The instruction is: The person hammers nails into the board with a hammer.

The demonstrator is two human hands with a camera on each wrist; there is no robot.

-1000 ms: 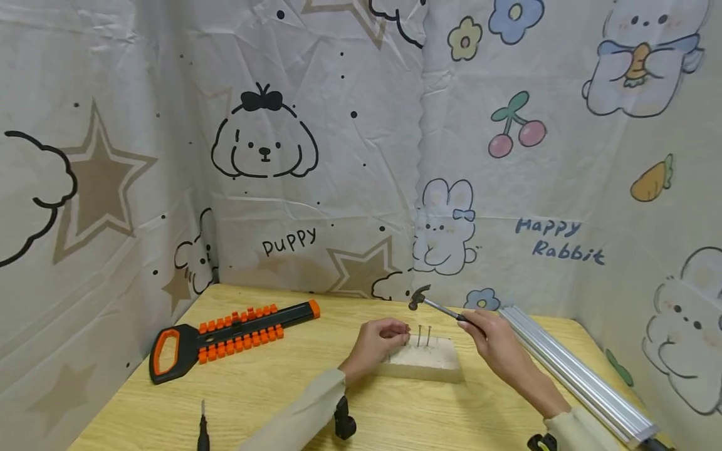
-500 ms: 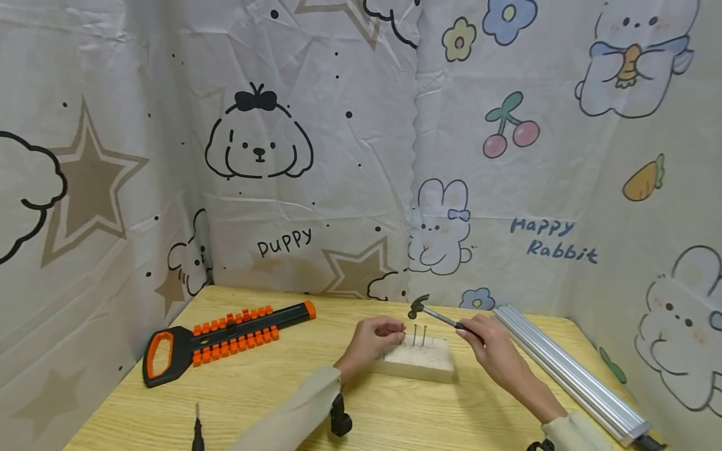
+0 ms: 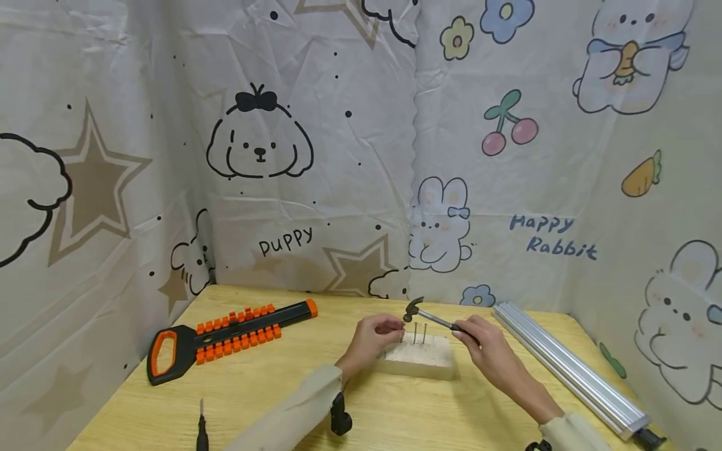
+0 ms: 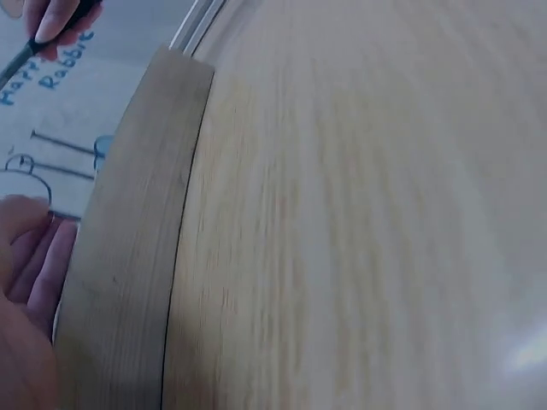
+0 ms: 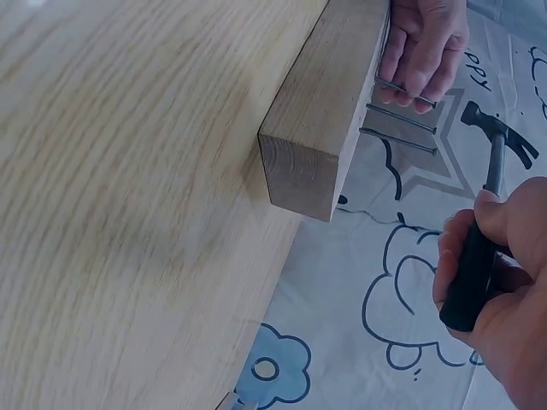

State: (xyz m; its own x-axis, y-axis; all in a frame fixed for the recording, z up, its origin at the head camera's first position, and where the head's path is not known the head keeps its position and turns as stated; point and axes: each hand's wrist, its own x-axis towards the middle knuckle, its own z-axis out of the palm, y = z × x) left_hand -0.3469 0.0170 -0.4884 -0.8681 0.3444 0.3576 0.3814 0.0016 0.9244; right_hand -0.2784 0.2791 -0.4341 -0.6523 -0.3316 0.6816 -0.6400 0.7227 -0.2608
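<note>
A pale wooden block (image 3: 417, 366) lies on the table with two upright nails (image 3: 424, 334) standing in its top. My left hand (image 3: 369, 341) rests at the block's left end and pinches a third nail (image 5: 395, 87), which stands in line with the other two in the right wrist view. My right hand (image 3: 489, 344) grips a small claw hammer (image 3: 434, 319) by its black handle. The hammer's head is just above and behind the nails, close to my left fingertips in the head view. In the left wrist view, the block's side (image 4: 128, 239) hides part of my left fingers.
An orange and black socket holder (image 3: 237, 335) lies at the left. The tip and handle of a screwdriver (image 3: 202, 432) show at the front left. A long silver metal bar (image 3: 570, 369) runs along the right edge. Printed cloth (image 3: 316, 207) hangs around the table.
The hammer has come down a little and shifted left, toward the nail in my left fingers. My left hand keeps its place on the block. The head view has shifted slightly.
</note>
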